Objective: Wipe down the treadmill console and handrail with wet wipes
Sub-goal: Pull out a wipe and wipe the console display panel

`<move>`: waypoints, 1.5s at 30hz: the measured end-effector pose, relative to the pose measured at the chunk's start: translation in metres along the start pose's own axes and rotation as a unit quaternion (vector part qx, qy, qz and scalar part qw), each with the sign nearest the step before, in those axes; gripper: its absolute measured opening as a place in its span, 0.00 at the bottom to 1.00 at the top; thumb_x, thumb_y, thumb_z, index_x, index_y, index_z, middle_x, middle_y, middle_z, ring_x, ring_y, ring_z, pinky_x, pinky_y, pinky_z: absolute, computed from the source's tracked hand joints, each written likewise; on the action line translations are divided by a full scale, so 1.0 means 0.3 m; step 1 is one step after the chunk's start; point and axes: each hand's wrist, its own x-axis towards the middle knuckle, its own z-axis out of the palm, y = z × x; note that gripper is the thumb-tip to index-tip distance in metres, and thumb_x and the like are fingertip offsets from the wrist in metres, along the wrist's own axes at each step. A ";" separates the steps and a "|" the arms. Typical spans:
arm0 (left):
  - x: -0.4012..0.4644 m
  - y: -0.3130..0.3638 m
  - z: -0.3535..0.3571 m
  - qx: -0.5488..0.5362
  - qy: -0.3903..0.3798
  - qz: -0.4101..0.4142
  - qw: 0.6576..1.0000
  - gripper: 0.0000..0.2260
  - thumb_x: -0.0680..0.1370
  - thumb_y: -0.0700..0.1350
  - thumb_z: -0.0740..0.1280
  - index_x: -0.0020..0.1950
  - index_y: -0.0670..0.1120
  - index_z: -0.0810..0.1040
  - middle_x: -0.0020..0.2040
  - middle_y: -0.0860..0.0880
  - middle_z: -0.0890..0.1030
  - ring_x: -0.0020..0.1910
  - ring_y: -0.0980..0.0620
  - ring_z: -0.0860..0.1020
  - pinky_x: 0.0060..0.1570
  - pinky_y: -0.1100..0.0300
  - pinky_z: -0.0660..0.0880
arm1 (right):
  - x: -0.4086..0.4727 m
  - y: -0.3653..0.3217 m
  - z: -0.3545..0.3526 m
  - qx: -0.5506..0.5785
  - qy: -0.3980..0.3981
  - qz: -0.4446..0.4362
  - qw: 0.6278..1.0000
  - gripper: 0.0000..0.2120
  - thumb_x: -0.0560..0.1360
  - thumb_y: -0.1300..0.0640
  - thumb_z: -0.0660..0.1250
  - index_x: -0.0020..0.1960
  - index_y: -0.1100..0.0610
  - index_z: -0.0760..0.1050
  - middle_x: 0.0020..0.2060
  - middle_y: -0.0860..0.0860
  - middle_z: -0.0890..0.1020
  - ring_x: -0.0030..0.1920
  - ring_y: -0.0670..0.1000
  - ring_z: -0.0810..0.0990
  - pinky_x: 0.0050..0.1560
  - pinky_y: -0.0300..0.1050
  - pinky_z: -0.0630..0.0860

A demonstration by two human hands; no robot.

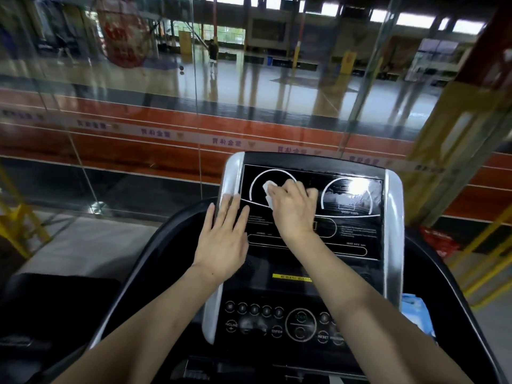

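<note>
The treadmill console is a glossy black panel with white dial outlines and silver side trims. My right hand presses a white wet wipe against the upper left dial of the screen. My left hand lies flat with fingers spread on the console's left edge, over the silver trim. The black curved handrail sweeps down on the left, and another part of the handrail runs on the right. A button panel sits below my forearms.
A blue wet wipe pack rests at the console's right side. A glass wall stands right behind the treadmill, with a sports hall and a distant person beyond. Yellow railings stand right and left.
</note>
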 end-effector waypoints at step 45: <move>0.268 0.257 0.018 -0.044 0.047 0.055 0.996 0.26 0.82 0.50 0.62 0.80 0.45 0.66 0.84 0.40 0.58 0.85 0.40 0.49 0.81 0.37 0.52 | 0.043 0.354 -0.085 -0.065 0.059 0.051 0.995 0.05 0.77 0.54 0.69 0.50 0.47 0.83 0.37 0.48 0.74 0.41 0.56 0.75 0.47 0.52 0.61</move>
